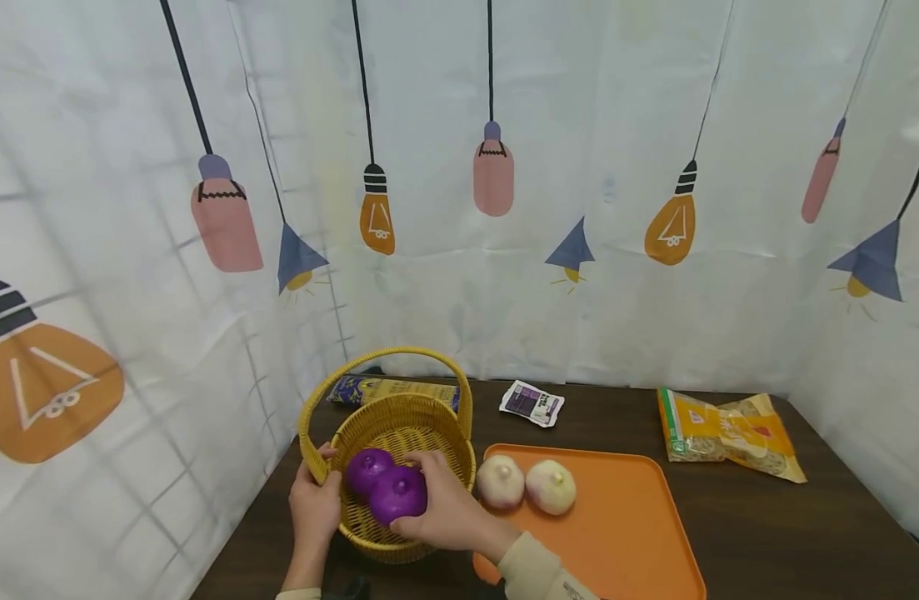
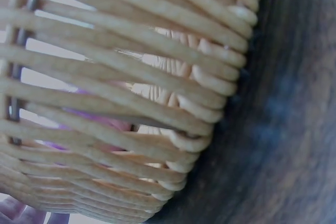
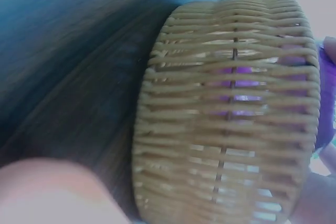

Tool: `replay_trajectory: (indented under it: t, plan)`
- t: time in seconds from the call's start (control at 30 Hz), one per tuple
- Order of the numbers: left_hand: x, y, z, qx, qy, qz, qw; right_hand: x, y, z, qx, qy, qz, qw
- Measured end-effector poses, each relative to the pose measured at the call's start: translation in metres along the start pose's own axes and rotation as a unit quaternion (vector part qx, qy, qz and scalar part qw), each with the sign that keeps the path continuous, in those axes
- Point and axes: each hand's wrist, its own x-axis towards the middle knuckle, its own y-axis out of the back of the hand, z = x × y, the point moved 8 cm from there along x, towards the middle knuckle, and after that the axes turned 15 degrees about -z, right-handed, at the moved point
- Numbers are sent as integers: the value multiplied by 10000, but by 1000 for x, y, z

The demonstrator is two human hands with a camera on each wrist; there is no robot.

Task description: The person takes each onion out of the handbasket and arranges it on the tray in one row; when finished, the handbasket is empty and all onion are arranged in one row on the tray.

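Observation:
A yellow wicker basket (image 1: pixel 407 546) with a tall arched handle stands at the table's left side. My left hand (image 1: pixel 314 504) grips its left rim by the foot of the handle. Over the basket's right rim reaches my right hand (image 1: pixel 447 508), which holds a purple onion (image 1: pixel 399 495) between thumb and fingers at the basket's mouth. Behind that one, a second purple onion (image 1: pixel 368 468) lies inside the basket. Both wrist views show the woven wall (image 2: pixel 105 98) close up, with purple showing through the gaps; in the right wrist view the held onion's edge (image 3: pixel 326 98) shows over the rim.
Right of the basket, an orange tray (image 1: pixel 616 533) carries two whitish onions (image 1: pixel 551 487) near its back left corner. Behind the basket lies a blue and yellow packet (image 1: pixel 410 390). A small white and purple sachet (image 1: pixel 532 404) and a yellow-orange bag (image 1: pixel 732 437) lie further back.

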Motion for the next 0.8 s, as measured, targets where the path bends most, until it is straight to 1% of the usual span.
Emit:
replay_trajectory:
  t: [0.1, 0.2, 0.27, 0.4, 0.47, 0.57, 0.67, 0.8]
  plan:
    - [0, 3, -1, 38, 41, 10, 10000, -9, 6, 3, 118, 1, 235, 9997]
    - [-1, 2, -1, 40, 82, -39, 10000, -20, 14, 4, 229, 136, 527, 9983]
    - [-1, -2, -2, -18, 79, -139, 9999, -30, 21, 5, 254, 263, 756, 9965]
    - [1, -12, -2, -138, 22, -283, 9995, -48, 33, 8, 253, 374, 1068, 9933]
    - [1, -13, -1, -178, 21, -293, 9994, -53, 37, 9, 241, 380, 1142, 9924]
    - [0, -8, 0, -236, 30, -274, 9993, -56, 38, 10, 268, 401, 1163, 9920]
    - [-1, -4, 1, -213, 50, -246, 9995, -59, 39, 12, 386, 399, 1170, 9916]
    - [-1, -1, 1, -155, 64, -201, 9997, -66, 41, 15, 419, 398, 1317, 9896]
